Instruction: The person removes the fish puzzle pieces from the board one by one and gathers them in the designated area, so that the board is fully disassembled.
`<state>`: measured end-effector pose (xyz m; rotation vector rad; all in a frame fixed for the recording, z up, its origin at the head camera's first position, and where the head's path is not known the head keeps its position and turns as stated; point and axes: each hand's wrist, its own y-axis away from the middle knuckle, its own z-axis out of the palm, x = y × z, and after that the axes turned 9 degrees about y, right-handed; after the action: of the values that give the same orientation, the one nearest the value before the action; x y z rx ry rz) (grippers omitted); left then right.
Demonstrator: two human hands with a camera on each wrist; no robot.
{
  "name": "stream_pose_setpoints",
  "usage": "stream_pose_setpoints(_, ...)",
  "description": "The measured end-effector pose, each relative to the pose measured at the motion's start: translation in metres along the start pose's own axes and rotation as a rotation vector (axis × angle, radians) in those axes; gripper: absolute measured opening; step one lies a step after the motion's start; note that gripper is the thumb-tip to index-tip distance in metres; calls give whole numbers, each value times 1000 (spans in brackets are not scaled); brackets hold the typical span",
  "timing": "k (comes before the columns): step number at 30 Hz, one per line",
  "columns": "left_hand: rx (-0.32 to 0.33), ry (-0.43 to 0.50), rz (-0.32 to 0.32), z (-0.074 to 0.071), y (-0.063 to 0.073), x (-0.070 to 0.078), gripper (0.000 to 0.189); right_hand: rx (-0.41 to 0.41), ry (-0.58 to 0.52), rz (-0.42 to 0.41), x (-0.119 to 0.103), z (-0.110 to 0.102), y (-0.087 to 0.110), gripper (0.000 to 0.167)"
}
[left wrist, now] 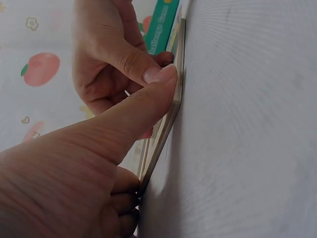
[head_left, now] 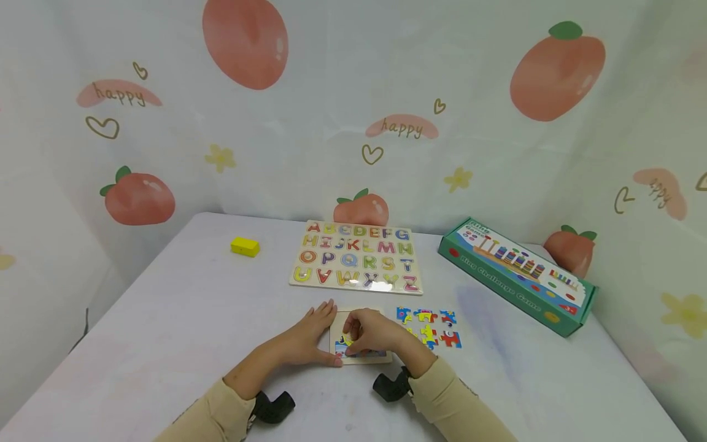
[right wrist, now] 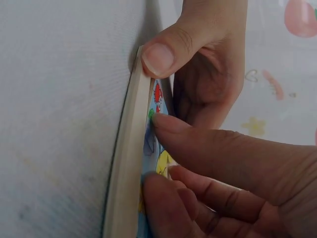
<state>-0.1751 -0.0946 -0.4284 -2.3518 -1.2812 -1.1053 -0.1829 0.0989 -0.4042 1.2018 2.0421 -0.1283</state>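
A small wooden puzzle tray (head_left: 364,361) lies flat on the table in front of me, with colourful picture pieces (right wrist: 162,161) inside its pale rim. My left hand (head_left: 306,334) is along its left side, thumb pressing the near left corner and the other fingers spread toward the far corner. Over the tray, my right hand (head_left: 372,328) bends its fingers down, thumb and index fingertip on a puzzle piece in the picture. That hand hides much of the tray in the head view. Several loose jigsaw pieces (head_left: 450,339) lie just right of the tray, partly behind the right wrist.
Beyond the tray lies an alphabet board (head_left: 356,255) with coloured letters. A green game box (head_left: 513,279) sits at the back right, and a yellow block (head_left: 245,247) at the back left. A printed curtain (head_left: 309,123) hangs behind the white table (head_left: 182,344).
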Motion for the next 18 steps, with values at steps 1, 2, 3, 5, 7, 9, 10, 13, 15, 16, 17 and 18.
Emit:
stream_pose_setpoints(1,1,0,0,0,0,0,106,0,-6,-1,0,0,0,21)
stream_pose_setpoints(2,1,-1,-1,0,0,0,106,0,-10,-3,-1,0,0,21)
stream_pose_setpoints(3,2,1,1,0,0,0,106,-2,-17,-4,-1,0,1,21)
stream_pose_setpoints(5,1,3,-5,0,0,-1,106,-6,-25,-3,-2,0,1,21)
stream_pose_setpoints(7,2,5,-7,0,0,-1,106,-4,-20,-10,-2,0,1,22)
stream_pose_setpoints(9,3,5,-7,0,0,-1,106,-2,-14,-18,-2,0,1,24)
stream_pose_setpoints(10,3,4,-6,0,0,-1,106,-1,-12,-20,-1,0,1,24)
stream_pose_setpoints(13,0,5,2,0,-2,-1,106,-6,-35,-18,0,-1,1,20)
stream_pose_setpoints(15,-2,6,12,0,-2,-1,106,-12,-69,-13,1,-2,1,16)
stream_pose_setpoints(16,-4,6,16,0,-2,-1,106,-15,-91,-11,2,-2,2,15)
stream_pose_setpoints(17,-6,5,18,0,-1,-2,106,-14,-111,-10,2,-3,2,13)
stream_pose_setpoints(18,-6,5,20,0,-1,-2,106,-11,-135,-6,3,-4,2,12)
